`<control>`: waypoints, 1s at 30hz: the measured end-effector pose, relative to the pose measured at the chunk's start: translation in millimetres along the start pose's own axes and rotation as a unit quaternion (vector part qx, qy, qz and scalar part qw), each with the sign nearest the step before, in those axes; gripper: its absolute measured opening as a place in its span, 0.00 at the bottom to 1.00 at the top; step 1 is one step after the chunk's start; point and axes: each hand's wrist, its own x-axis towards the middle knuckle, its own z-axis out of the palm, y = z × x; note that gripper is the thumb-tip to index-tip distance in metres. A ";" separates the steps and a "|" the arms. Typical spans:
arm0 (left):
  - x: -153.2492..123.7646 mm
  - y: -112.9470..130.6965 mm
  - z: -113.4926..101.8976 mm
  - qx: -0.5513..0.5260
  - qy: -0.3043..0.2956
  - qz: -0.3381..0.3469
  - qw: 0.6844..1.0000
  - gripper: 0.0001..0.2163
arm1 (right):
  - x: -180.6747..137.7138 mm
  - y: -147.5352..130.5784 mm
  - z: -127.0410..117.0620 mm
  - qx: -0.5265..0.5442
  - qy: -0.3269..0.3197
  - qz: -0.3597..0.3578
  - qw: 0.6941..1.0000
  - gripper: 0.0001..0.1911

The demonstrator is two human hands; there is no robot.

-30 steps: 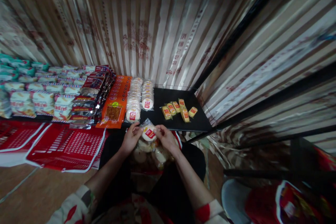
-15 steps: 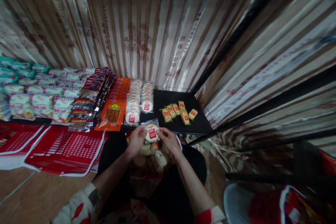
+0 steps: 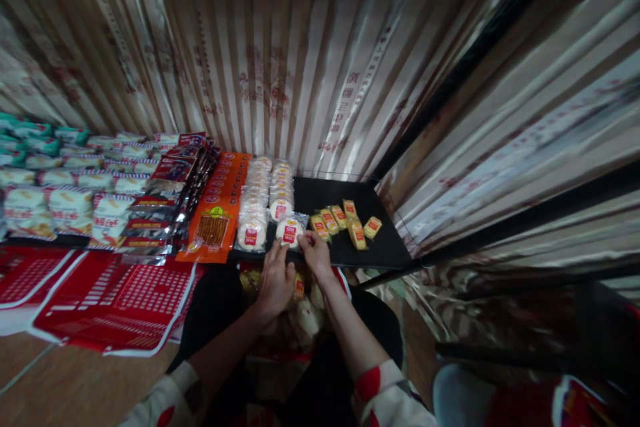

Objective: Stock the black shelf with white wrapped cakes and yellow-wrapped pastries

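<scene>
While R hand (image 3: 316, 257) has wht pkt (image 3: 289, 233) in fingers at blk shelf (image 3: 320, 193), L hand (image 3: 277, 280) touches it, grip unclear.

Dim light here, and a pale, pleated curtain (image 3: 280, 33) with dark-red print hangs behind; slim black pole (image 3: 440, 99) slanting, brown tiled floor (image 3: 75, 380) below!

Black shelf (image 3: 314, 192), left to right: green bags (image 3: 43, 145), white bags (image 3: 70, 210), dark packets (image 3: 173, 170), orange packaging (image 3: 216, 207), wrapped crackers (image 3: 281, 209), yellow packets (image 3: 357, 235).

Room right of rear white packets (image 3: 281, 184); yellow packets (image 3: 339, 216) block the front
</scene>
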 end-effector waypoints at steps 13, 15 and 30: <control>37.4 -18.1 19.2 0.053 0.012 -0.017 0.998 0.24 | 29.0 -16.6 23.0 -0.229 0.001 -0.071 0.971 0.11; 38.4 -22.0 22.5 0.049 0.022 -0.007 0.999 0.25 | 27.9 -18.1 24.6 -0.265 0.015 -0.077 0.961 0.11; 39.3 -20.6 27.0 0.085 -0.010 0.013 0.996 0.27 | 29.3 -15.9 29.8 -0.304 0.026 -0.080 0.949 0.13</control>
